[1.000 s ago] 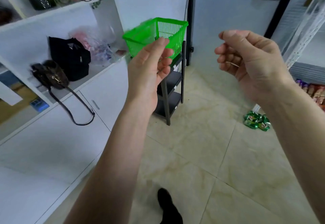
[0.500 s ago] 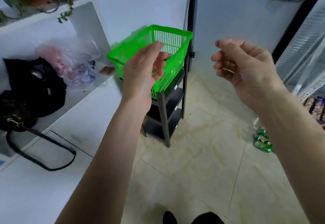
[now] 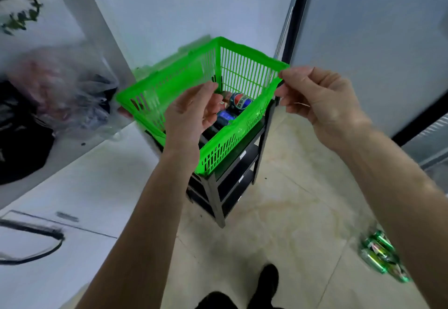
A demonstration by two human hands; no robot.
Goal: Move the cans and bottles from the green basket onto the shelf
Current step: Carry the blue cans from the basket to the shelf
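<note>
Two bare hands at a green basket of drinks

While the camera looks down from the person's head, a dark shoe (image 3: 266, 282) shows at the bottom edge on a pale tiled floor (image 3: 278, 211). Loose green packets (image 3: 380, 255) lie on the tiles near the right edge, blurred, with no readable print. Two bare forearms rise from the bottom corners toward the middle.

The left hand (image 3: 191, 114) hovers over the near-left part of the green basket (image 3: 242, 71), fingers loosely curled and thumb apart, holding nothing. The right hand (image 3: 320, 100) is at the basket's right corner, thumb and forefinger pinched together against the rim there; whether they truly grip the rim cannot be told.

The basket is slatted plastic and sits on the top of a small dark metal shelf unit (image 3: 223, 187) with lower tiers showing beneath it. Inside, toward the far right corner, lies a can (image 3: 238, 101) with the red, white and blue Pepsi globe and white characters too small to read. Just nearer lies a dark bottle (image 3: 224, 118) with a blue label, its writing not legible. Other contents are hidden by the left hand.

To the left, a white cabinet counter (image 3: 97, 175) carries a crumpled clear plastic bag (image 3: 65, 90) and a black bag (image 3: 21, 151) at the left edge. Behind the basket stand a pale wall (image 3: 194, 5) and a black-framed door (image 3: 363, 29).
</note>
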